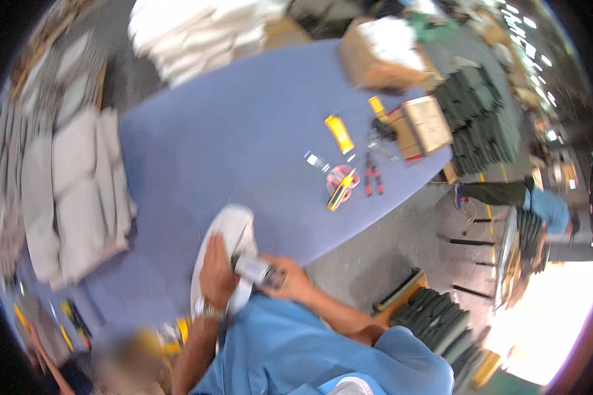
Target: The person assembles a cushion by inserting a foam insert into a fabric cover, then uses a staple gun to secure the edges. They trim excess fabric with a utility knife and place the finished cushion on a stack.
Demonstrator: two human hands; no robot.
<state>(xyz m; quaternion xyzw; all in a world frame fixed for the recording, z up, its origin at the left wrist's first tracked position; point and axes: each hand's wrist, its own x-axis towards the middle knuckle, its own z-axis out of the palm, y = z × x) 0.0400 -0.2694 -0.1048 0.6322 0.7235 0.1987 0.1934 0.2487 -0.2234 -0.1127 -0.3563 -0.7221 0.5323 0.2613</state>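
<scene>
A folded piece of white cloth (234, 222) lies at the near edge of the blue table, close against my body. My left hand (218, 271) rests on this cloth, palm down, fingers stretched out, a watch on its wrist. My right hand (291, 282) is closed around a small white cylinder with dark ends (252, 268), whose exact kind I cannot make out. The cylinder is held tilted over the cloth's right side, its far end near my left hand. Blur hides the finer detail of my right fingers.
On the blue table (197, 145) lie a yellow packet (339, 134), a tape roll (342, 176) under a yellow cutter (340, 192), and red-handled pliers (373, 179). Cardboard boxes (428, 124) stand far right, folded grey cloth (79, 191) left. Another person (128, 359) is at lower left.
</scene>
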